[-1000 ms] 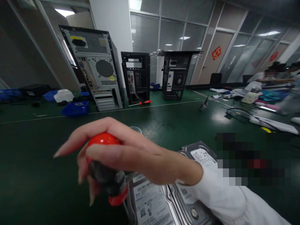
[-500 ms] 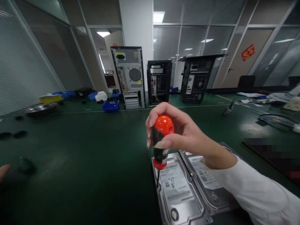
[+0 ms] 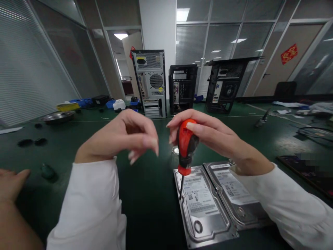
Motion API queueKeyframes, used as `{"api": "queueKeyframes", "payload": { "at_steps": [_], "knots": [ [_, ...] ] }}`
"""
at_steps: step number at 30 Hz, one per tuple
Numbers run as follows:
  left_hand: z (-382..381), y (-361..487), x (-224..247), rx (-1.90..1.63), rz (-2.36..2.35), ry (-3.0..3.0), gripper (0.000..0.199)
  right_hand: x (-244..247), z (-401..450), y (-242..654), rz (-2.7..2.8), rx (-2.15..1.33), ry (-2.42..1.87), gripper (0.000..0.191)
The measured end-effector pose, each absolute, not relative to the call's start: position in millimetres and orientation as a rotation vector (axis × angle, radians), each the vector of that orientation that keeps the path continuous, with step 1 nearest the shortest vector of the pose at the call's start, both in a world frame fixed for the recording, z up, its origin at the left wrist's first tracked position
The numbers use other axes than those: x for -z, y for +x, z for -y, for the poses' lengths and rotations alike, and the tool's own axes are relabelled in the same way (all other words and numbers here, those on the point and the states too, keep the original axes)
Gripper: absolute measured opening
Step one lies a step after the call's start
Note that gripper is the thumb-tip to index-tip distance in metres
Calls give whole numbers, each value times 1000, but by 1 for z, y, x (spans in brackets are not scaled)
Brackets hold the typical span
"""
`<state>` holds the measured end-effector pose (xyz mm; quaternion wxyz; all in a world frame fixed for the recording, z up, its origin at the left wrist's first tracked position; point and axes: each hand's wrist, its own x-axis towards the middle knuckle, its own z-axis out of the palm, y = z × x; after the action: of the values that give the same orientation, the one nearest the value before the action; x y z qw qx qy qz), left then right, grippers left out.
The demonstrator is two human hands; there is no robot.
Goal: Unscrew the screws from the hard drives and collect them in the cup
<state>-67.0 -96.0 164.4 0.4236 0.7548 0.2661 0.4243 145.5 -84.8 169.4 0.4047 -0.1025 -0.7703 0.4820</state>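
Observation:
My right hand [image 3: 210,133] is closed around the red and black handle of a screwdriver [image 3: 185,149]. Its shaft points down, and the tip meets the left edge of a silver hard drive [image 3: 200,208] with a white label. A second hard drive [image 3: 235,194] lies alongside on the right, partly covered by my right forearm. My left hand [image 3: 130,137] hovers left of the screwdriver, apart from it; the fingers are loosely bent and nothing shows in them. Behind the screwdriver is a small clear round container [image 3: 175,151], partly hidden.
Three computer cases stand at the back: a grey one [image 3: 151,83], a black one [image 3: 182,88] and another black one [image 3: 225,86]. Another person's hand [image 3: 11,184] is at the left edge, near a dark green object [image 3: 47,172]. A metal bowl [image 3: 58,117] sits far left.
My left hand has come into view from below and stands left of the screwdriver. My right hand has turned the handle. The other person's hand reaches further into view.

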Motion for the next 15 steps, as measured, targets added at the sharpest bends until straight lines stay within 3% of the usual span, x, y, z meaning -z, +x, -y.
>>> {"api": "queueKeyframes", "payload": {
  "at_steps": [3,8,15],
  "knots": [
    [55,-76,-172,-1240,-580,1795,34,-167,84,139,1907,-992,-309,20],
    [49,-58,-153,-1009,-435,1797,61,-162,83,133,1814,-733,-438,23],
    [58,-42,-150,-950,-374,1740,85,-163,87,120,1771,-382,-588,30]
  ]
}}
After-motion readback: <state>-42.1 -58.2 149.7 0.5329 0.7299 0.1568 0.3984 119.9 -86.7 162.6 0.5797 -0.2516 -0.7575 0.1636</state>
